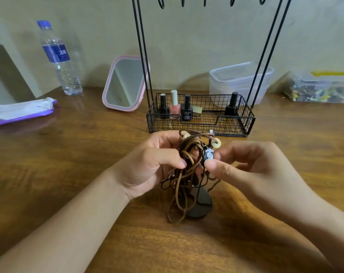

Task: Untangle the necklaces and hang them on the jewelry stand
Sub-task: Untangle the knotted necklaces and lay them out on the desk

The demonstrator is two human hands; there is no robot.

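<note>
Wooden table [68, 154]; black wire jewelry stand [200, 117] at its back, basket base holding nail polish bottles [174, 107]. Before it, above the table: tangled necklaces [189, 164], brown cords trailing down to the tabletop. Left hand [147, 166] grips the bundle; right hand [246, 168] pinches a small silver pendant [209, 154].

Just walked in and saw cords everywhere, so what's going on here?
A person holds a tangled bunch of brown cord necklaces above the wooden table. The left hand grips the bunch; the right hand pinches a small silver pendant. Nothing visibly hangs on the black wire jewelry stand behind.
</note>
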